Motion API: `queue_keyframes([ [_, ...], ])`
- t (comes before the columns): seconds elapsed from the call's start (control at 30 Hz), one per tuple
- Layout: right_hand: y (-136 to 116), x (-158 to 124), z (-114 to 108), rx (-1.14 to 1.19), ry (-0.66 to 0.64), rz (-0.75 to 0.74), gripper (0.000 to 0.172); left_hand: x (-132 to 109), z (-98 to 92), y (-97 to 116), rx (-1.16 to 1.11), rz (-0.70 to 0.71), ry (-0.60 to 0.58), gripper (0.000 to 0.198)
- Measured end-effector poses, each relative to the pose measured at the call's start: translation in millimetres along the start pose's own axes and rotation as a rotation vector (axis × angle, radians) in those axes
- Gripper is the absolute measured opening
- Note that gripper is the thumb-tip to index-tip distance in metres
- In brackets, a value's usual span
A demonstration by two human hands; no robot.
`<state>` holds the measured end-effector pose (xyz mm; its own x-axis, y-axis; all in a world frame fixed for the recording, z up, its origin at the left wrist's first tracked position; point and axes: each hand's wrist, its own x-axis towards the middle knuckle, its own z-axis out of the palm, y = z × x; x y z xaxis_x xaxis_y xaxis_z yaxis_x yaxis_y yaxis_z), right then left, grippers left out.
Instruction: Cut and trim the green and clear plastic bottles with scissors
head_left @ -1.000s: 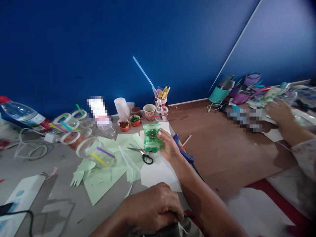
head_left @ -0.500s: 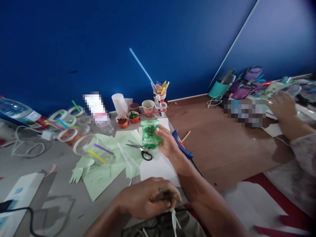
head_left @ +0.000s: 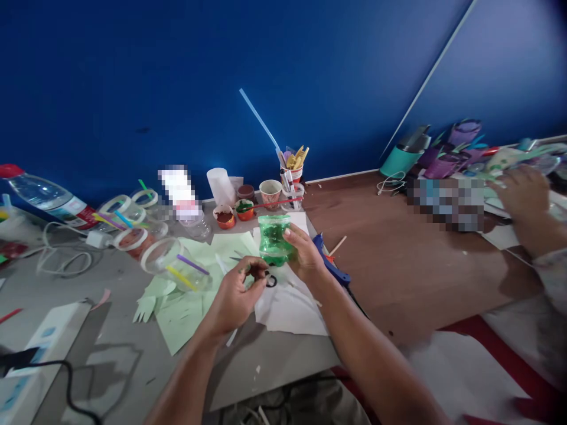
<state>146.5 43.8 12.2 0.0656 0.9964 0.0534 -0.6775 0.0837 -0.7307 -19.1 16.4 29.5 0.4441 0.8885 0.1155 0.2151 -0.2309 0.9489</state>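
My right hand (head_left: 302,255) is wrapped round a green cut-off plastic bottle (head_left: 272,237), holding it upright over white paper (head_left: 290,307). My left hand (head_left: 237,295) hovers just left of it, fingers pinched together near the black scissors handle (head_left: 270,280); whatever it pinches is too small to name. Pale green paper cut-outs (head_left: 186,307) lie under and left of the left hand.
Clear cut bottle rings with coloured straws (head_left: 172,265) sit at the left, with a water bottle (head_left: 48,198) behind them. Paint cups (head_left: 241,209) and a cup of tools (head_left: 292,171) line the wall. A blue glue gun (head_left: 330,265) lies right of my wrist. Another person's hand (head_left: 525,195) works at far right.
My left hand rose from my lap at the bottom edge and moved forward to the scissors beside the bottle. The right hand kept hold of the green bottle.
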Motion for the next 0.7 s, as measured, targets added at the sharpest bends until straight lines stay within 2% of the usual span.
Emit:
queue_keyframes([
  [0.2,-7,3,-4,0.057,0.087,-0.008,0.026,5,-1.0,-17,-0.040,-0.085,0.057,0.022],
  [0.37,-6,3,-4,0.128,0.053,0.021,0.028,4,-0.9,-8,0.010,-0.060,0.074,0.015],
  [0.43,-7,2,-4,0.153,0.048,0.041,0.028,3,0.4,-6,-0.058,-0.081,0.056,0.013],
  [0.5,-8,1,-3,0.170,0.062,0.073,0.029,1,0.5,-5,-0.216,-0.114,-0.006,0.016],
  [0.57,-10,0,-3,0.180,0.065,0.100,0.030,-2,-1.3,-5,-0.415,-0.145,-0.169,0.024],
  [0.6,-11,-1,-4,0.185,0.062,0.108,0.030,-3,-2.5,-3,-0.499,-0.146,-0.307,0.033],
  [0.67,-12,-1,-5,0.197,0.053,0.120,0.031,-4,-3.5,1,-0.566,-0.082,-0.707,0.054],
  [0.7,-13,-1,-5,0.200,0.049,0.127,0.031,-3,-2.4,5,-0.525,-0.013,-0.928,0.060],
])
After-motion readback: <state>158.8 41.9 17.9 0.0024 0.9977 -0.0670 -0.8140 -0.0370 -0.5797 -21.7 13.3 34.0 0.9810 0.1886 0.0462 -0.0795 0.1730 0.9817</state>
